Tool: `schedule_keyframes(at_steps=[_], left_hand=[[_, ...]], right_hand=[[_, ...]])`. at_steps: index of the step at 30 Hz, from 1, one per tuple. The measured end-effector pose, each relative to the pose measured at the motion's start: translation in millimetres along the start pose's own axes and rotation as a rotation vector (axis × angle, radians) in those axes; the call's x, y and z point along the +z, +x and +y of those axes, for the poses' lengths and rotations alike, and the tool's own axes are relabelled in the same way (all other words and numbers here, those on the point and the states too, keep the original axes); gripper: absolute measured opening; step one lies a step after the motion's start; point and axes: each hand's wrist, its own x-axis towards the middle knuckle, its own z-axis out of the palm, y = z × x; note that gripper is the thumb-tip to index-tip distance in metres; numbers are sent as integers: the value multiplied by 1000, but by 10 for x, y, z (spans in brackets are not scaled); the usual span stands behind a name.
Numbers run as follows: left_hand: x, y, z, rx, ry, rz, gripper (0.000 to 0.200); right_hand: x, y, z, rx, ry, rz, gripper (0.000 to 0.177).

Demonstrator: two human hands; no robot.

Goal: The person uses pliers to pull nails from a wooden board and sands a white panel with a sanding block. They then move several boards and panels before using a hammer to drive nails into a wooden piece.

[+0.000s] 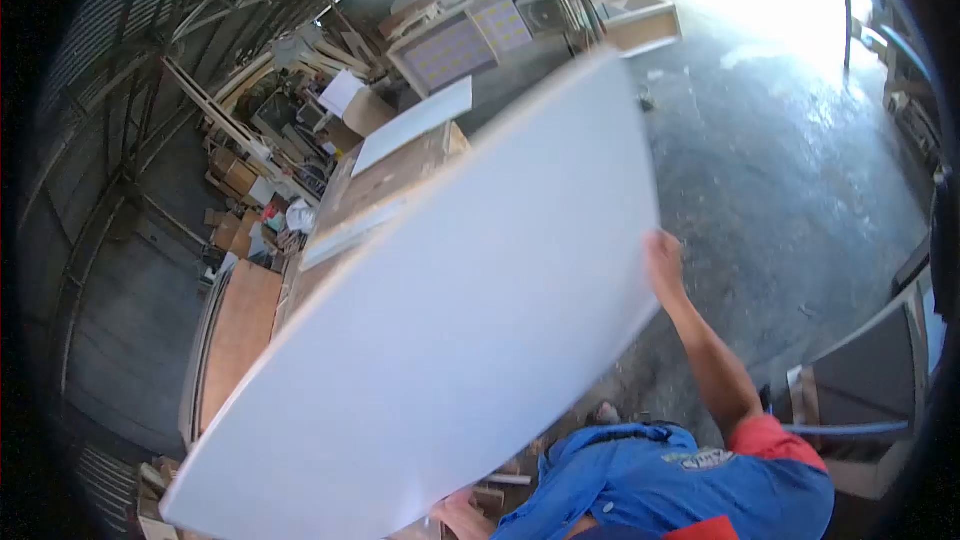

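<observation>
I hold a large white board [460,300] tilted in front of me; it fills the middle of the view. My right hand [665,262] grips its right edge, arm stretched out from a red sleeve. My left hand [458,517] is at the board's lower edge, mostly hidden beneath it, and seems to hold it there. My blue shirt [640,485] shows at the bottom. Behind the board lies a brown workbench [385,180] with a smaller white panel [415,123] on top.
A wooden sheet [240,325] lies left of the bench. Stacked timber and clutter [265,155] line the far left wall. Cabinets and boxes [470,35] stand at the back. Bare concrete floor [780,170] stretches to the right, with a dark panel [870,375] near my right side.
</observation>
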Motion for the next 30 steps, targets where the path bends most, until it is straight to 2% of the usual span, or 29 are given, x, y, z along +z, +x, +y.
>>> schedule_keyframes(at_steps=[1,2,3,5,10,11,12,14,16,18,20,21,22,25,29,30], left_hand=[[199,210,-67,10,14,-30,46],[403,402,-133,18,18,-63,47],[605,602,-226,19,32,-94,47],[1080,968,-441,11,50,-151,48],[2438,1791,-1205,-35,29,-270,51],[2723,1939,-1376,-43,12,-278,52],[2998,2063,-1565,-45,-8,-259,52],[3726,2283,-1829,-270,-284,-117,49],[4484,2387,-1967,-299,-289,-96,51],[5134,2527,-2095,-369,-342,-97,52],[5585,2681,-2249,-374,-387,-51,48],[5809,2848,-2375,-351,-355,-27,47],[6014,2965,-2402,-413,-345,-13,45],[6455,3451,-2680,-508,-345,9,45],[7160,4272,-3039,-452,-222,-96,44],[7364,4492,-3068,-509,-172,-73,42]], right_hand=[[-178,63,461,-70,41,97,33],[-273,67,508,-33,133,192,36],[-402,95,671,-143,157,209,41],[-691,98,812,14,83,370,43],[-1294,456,1529,68,114,515,55],[-1348,615,1547,89,8,572,56],[-1388,813,1629,104,-97,620,56],[-1520,1237,1940,161,-173,652,60],[-1539,1726,2179,108,-254,739,61],[-1546,2227,2257,331,-191,648,65],[-1674,2593,2645,395,-175,565,71],[-1670,2738,2872,277,-204,471,72],[-1649,2844,3015,158,-224,376,74],[-1429,3269,3351,378,-366,439,75],[-1003,4003,3839,417,-342,448,75],[-845,4217,3964,418,-342,450,75]])
